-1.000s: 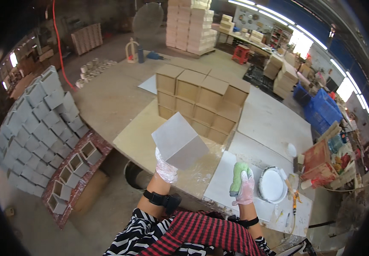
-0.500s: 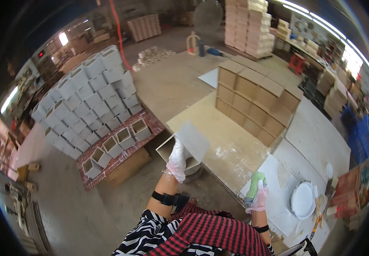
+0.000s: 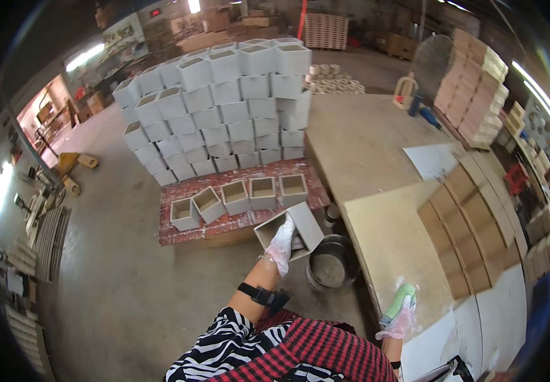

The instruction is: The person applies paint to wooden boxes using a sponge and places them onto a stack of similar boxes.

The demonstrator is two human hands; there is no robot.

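Note:
A whitish, open-ended box (image 3: 308, 230) is held up in the air by my gloved left hand (image 3: 279, 249), which reaches inside it and grips it, the fingers partly hidden. This box hangs between a red, paint-marked board (image 3: 174, 186) and a dark bucket (image 3: 349, 260). My gloved right hand (image 3: 398, 323) is closed around a green sponge-like pad (image 3: 401, 299), above the near edge of the pale worktable (image 3: 383, 223). A row of similar open boxes (image 3: 235, 197) stands on the red board.
Behind the row rises a tall stack of whitish boxes (image 3: 214, 118). Bare brown boxes (image 3: 462, 235) stand stacked on the table's right part. A white sheet (image 3: 429, 162) lies farther back. On the floor at left is a yellow pallet jack (image 3: 71, 167).
My view has turned left. The held box has swung away from the worktable toward the red board, uncovering the bucket. The green pad stays in my right hand.

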